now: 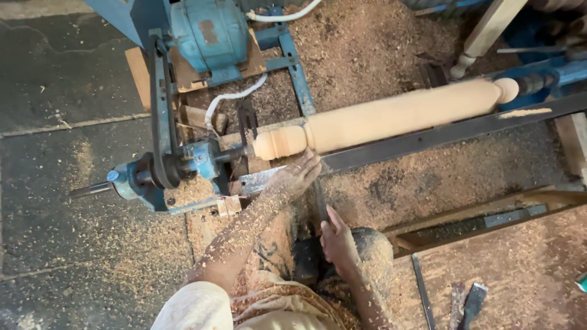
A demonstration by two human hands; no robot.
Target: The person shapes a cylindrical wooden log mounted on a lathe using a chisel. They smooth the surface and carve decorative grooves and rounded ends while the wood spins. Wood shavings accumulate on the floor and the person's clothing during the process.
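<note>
A long pale wooden spindle [391,116] sits mounted in a blue lathe [183,162], running from the headstock near the left toward the upper right corner; its surface is blurred, so it is probably spinning. The left hand [296,177] rests on the dark steel tool rest [440,137] just under the spindle's rounded left end, fingers [309,166] curled down over a chisel blade [319,198]. The right hand [337,244] sits lower, near the person's lap, fingers closed around what seems to be the chisel's handle, though sawdust hides most of it.

Sawdust [379,49] coats both forearms, the floor and the lathe bed. A drive belt [162,116] runs uncovered from the motor [208,30].

The left fingers lie very near the turning wood; a catch of the blade could jerk them into it. Loose sleeves or dust-slick grip could also let the chisel slip.
</note>
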